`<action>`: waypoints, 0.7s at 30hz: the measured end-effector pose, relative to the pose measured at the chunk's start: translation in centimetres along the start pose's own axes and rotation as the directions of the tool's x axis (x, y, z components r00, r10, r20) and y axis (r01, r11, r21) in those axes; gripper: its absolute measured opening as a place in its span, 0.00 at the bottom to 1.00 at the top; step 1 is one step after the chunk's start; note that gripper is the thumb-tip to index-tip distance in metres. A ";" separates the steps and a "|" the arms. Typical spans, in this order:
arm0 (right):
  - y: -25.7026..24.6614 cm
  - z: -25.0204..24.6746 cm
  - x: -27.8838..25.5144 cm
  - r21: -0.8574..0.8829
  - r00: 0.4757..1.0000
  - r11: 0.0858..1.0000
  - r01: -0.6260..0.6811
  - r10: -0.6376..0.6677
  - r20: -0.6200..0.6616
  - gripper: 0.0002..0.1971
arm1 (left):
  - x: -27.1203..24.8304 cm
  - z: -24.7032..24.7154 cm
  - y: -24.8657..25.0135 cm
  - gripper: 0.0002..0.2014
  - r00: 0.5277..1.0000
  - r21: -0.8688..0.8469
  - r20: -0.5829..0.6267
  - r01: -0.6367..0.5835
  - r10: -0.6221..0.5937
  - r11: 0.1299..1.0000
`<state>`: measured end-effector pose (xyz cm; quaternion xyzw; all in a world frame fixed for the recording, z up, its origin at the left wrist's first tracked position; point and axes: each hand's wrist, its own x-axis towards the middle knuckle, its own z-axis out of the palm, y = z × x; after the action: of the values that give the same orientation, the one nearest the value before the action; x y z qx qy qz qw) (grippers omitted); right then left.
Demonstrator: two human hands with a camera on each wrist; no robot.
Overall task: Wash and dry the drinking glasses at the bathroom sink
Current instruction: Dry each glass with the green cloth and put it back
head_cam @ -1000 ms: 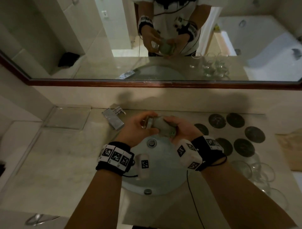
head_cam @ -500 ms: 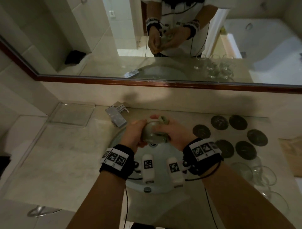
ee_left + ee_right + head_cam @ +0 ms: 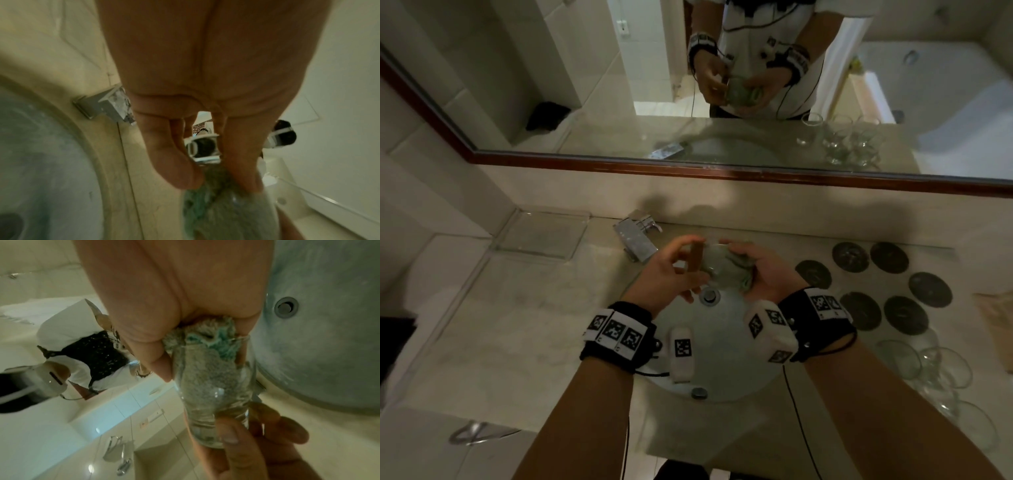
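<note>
Glasses (image 3: 941,373) wait in a cluster at four o'clock on the counter, close beside the basin (image 3: 722,359), likely so each is within reach. Further out, above the drain, the left hand (image 3: 671,270) pinches the base of one drinking glass (image 3: 213,386) with curled fingertips, steadying it on its side. The right hand (image 3: 763,274), fingers curled, grips a grey-green cloth (image 3: 207,340) stuffed into the glass mouth, apparently to wipe the inside. Beyond, dark coasters (image 3: 887,257) lie at two o'clock; the tap (image 3: 637,236) stands at eleven.
</note>
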<state>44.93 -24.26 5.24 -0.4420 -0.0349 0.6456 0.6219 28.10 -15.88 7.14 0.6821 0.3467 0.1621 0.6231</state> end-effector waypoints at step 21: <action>0.7 5.2 -0.1 -0.807 0.906 0.411 0.424 -0.202 0.373 0.48 | 0.6 -4.2 -1.4 0.22 0.884 -0.311 0.023 0.451 -0.468 0.836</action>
<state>41.18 -21.87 8.10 -0.6077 -0.5084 0.4514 0.4104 25.40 -12.38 6.43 0.4688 0.4871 0.0781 0.7327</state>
